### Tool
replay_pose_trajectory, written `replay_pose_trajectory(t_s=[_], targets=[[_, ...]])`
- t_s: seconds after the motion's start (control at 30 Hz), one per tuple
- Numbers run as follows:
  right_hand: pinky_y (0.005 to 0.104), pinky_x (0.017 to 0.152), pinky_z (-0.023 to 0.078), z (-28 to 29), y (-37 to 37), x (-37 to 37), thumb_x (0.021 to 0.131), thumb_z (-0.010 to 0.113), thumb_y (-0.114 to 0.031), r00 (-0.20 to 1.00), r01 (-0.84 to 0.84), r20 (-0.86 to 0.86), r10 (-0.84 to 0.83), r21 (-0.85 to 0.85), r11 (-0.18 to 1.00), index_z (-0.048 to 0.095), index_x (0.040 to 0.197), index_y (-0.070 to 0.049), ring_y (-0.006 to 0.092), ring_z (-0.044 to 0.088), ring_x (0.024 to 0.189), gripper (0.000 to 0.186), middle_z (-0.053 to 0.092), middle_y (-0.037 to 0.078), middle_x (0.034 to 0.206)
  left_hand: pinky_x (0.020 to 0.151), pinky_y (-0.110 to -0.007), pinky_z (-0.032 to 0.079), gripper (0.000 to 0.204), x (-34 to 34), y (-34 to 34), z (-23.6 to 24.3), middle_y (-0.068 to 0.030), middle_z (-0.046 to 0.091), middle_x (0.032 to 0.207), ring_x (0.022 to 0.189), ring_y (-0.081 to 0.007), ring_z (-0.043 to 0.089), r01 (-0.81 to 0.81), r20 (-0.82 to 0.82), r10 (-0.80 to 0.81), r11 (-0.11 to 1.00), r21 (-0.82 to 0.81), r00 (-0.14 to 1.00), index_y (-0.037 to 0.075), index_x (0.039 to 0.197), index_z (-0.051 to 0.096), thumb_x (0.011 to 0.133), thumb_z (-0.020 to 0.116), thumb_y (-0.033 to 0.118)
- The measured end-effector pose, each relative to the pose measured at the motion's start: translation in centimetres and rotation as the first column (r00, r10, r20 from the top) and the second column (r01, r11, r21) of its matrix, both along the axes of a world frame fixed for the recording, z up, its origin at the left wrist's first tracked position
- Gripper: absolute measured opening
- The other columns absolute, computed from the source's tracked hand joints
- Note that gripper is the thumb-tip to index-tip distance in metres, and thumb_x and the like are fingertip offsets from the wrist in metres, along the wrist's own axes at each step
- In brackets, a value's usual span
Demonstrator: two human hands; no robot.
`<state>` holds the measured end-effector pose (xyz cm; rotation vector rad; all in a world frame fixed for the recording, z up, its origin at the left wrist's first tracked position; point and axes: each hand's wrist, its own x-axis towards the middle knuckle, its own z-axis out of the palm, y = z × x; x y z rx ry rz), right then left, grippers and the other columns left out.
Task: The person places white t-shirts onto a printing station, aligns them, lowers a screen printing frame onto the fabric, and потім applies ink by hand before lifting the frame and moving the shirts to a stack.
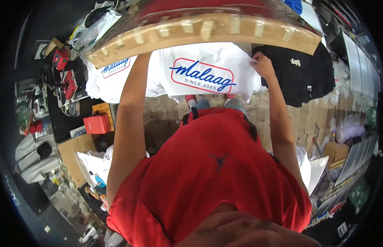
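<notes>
A white T-shirt (pixel 160 80) with blue script lettering inside a red outline hangs in front of me, below a taped cardboard edge (pixel 206 31). My right hand (pixel 263 66) pinches the shirt's fabric at its right side. My left forearm (pixel 133 86) reaches up across the white cloth, and its hand is hidden under the cardboard edge, so its fingers do not show. To the left hangs another white T-shirt (pixel 101 88) with a similar print. A black T-shirt (pixel 296 76) with a small light print hangs just right of my right hand.
A dark reddish, glossy surface (pixel 208 6) extends behind the cardboard edge. At left are a red box (pixel 96 124), red tools (pixel 69 84) and cardboard (pixel 76 154). Light panels (pixel 358 61) stand at far right. Below the shirts is a worn wooden floor (pixel 300 119).
</notes>
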<state>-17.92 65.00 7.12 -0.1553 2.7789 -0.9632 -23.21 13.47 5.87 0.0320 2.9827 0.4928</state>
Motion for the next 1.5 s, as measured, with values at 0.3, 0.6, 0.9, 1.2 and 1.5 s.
replay_pose_trajectory(t_s=[0.3, 0.6, 0.9, 1.2, 1.5], targets=[[0.0291, 0.079, 0.048, 3.2, 2.3, -0.3, 0.083, 0.072, -0.02, 0.818, 0.255, 0.559, 0.137, -0.565, 0.784, 0.069, 0.098, 0.007, 0.0161, 0.062, 0.085, 0.031, 0.07, 0.008, 0.09, 0.093, -0.039, 0.048, 0.044, 5.8, 1.9, -0.1, -0.0137, 0.064, 0.117, 0.104, -0.0294, 0.063, -0.11, -0.143, 0.168, 0.931, 0.347, 0.975, 0.003, 0.12, 0.06, 0.082, 0.072, 0.022], [0.0258, 0.065, 0.046, 3.5, 2.5, 2.0, 0.081, 0.074, -0.009, 0.957, -0.003, 0.241, 0.164, -0.555, 0.832, 0.07, 0.095, 0.001, 0.0086, 0.059, 0.07, 0.018, 0.068, 0.003, 0.078, 0.077, -0.03, 0.05, 0.017, 15.1, 2.5, 9.6, -0.0072, 0.067, 0.08, 0.077, -0.0149, 0.061, -0.035, 0.001, 0.038, 0.914, 0.405, 0.999, -0.001, 0.087, 0.066, 0.08, 0.071, 0.014], [0.0317, 0.068, 0.055, 5.5, 2.7, 5.4, 0.073, 0.076, -0.007, 0.972, -0.235, -0.007, 0.235, -0.006, 0.972, 0.073, 0.094, -0.002, 0.0238, 0.072, 0.072, 0.021, 0.072, 0.016, 0.084, 0.072, -0.029, 0.051, 0.021, 19.8, 0.0, 9.3, -0.0093, 0.071, 0.08, 0.072, -0.0153, 0.064, -0.171, 0.353, 0.024, 0.904, 0.392, 0.935, 0.0, 0.09, 0.073, 0.077, 0.073, 0.016], [0.0295, 0.066, 0.055, 4.1, 4.6, 11.0, 0.064, 0.081, -0.009, 0.937, -0.198, 0.299, 0.181, 0.028, 0.98, 0.076, 0.084, -0.005, 0.0168, 0.071, 0.069, 0.021, 0.073, 0.011, 0.077, 0.064, -0.038, 0.046, 0.027, 27.3, 2.9, 4.8, -0.0105, 0.066, 0.072, 0.068, -0.0225, 0.061, 0.127, 0.654, -0.39, 0.902, 0.413, 0.648, 0.0, 0.08, 0.067, 0.068, 0.08, 0.021], [0.0281, 0.068, 0.054, 0.7, 5.8, 17.9, 0.063, 0.082, -0.007, 0.837, -0.017, 0.547, -0.006, 0.036, 0.999, 0.075, 0.084, -0.001, 0.0137, 0.069, 0.068, 0.023, 0.073, 0.01, 0.075, 0.076, -0.03, 0.051, 0.023, 36.8, 4.6, -0.1, -0.007, 0.072, 0.089, 0.081, -0.0149, 0.065, -0.65, 0.739, -0.214, 0.363, 0.667, 0.639, -0.003, 0.101, 0.071, 0.081, 0.072, 0.008]])
